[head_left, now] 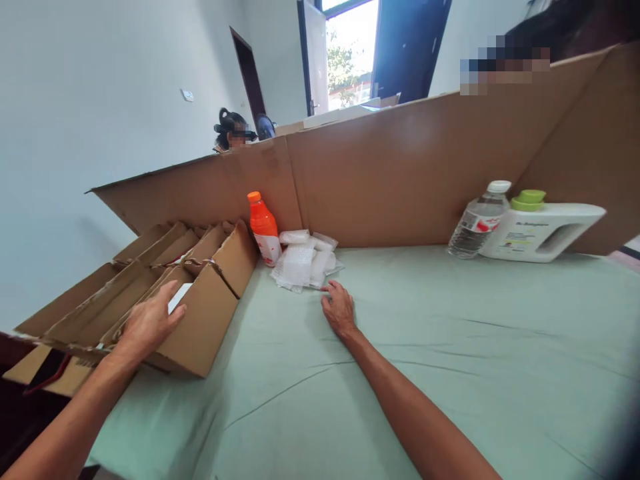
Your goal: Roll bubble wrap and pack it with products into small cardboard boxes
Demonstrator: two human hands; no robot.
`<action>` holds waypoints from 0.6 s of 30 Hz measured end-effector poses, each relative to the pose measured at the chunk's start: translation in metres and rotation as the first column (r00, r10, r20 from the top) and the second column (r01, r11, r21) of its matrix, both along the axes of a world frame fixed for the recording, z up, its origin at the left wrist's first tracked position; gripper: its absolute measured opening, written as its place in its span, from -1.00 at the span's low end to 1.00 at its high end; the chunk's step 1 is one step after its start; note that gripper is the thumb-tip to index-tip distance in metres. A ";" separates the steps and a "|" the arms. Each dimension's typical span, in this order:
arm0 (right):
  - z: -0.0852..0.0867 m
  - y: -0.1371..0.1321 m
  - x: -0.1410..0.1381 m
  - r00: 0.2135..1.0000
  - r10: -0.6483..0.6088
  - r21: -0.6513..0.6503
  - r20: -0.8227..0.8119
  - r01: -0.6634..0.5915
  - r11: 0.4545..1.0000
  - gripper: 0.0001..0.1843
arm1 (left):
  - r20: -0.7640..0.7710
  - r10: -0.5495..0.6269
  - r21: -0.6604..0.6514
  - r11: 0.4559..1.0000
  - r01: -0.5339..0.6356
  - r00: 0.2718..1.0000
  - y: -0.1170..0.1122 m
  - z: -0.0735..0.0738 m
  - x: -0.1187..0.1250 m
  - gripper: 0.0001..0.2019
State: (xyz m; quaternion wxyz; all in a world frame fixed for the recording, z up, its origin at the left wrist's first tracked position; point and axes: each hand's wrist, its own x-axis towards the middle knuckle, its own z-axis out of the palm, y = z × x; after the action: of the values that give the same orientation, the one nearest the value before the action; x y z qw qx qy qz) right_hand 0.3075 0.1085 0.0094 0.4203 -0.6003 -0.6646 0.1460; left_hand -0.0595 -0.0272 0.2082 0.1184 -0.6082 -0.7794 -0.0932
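Note:
My left hand (pixel 150 317) is over the front compartment of a divided cardboard box (pixel 205 327). Between its thumb and fingers is a flat white object (pixel 179 298), partly sunk in the compartment; its kind cannot be made out. My right hand (pixel 340 309) rests low over the green cloth, fingers apart and slightly bent, with nothing in it. Its fingertips come up to the near edge of a loose pile of clear bubble-wrap pouches (pixel 303 263). Just behind that pile an orange-capped bottle (pixel 265 230) leans against the cardboard.
A tall cardboard panel (pixel 390 167) bounds the far side of the green cloth (pixel 400 387). At the right, a clear water bottle (pixel 477 223) leans beside a white jug (pixel 530 233) with a green cap. Two people are partly visible beyond the panel.

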 end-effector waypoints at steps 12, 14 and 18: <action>0.044 -0.084 0.039 0.990 0.131 0.062 -0.061 -0.127 0.990 -0.71 | 0.260 -0.530 -0.061 0.825 0.561 0.807 -0.062 -0.013 0.060 -0.52; 0.044 -0.114 0.051 0.969 0.219 0.019 -0.113 -0.218 0.976 -0.72 | 0.338 -0.627 0.014 0.749 0.662 0.702 -0.085 -0.012 0.071 -0.58; 0.035 -0.173 0.070 0.936 0.267 -0.131 -0.231 -0.302 0.944 -0.69 | 0.361 -0.631 0.335 0.775 0.537 0.686 -0.127 -0.016 0.071 -0.60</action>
State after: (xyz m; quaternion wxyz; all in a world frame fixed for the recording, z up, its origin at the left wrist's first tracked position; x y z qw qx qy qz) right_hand 0.3775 -0.0642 0.0440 0.4114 -0.5112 -0.6823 0.3222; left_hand 0.0113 -0.1539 0.1918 -0.0419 -0.7706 -0.5349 -0.3440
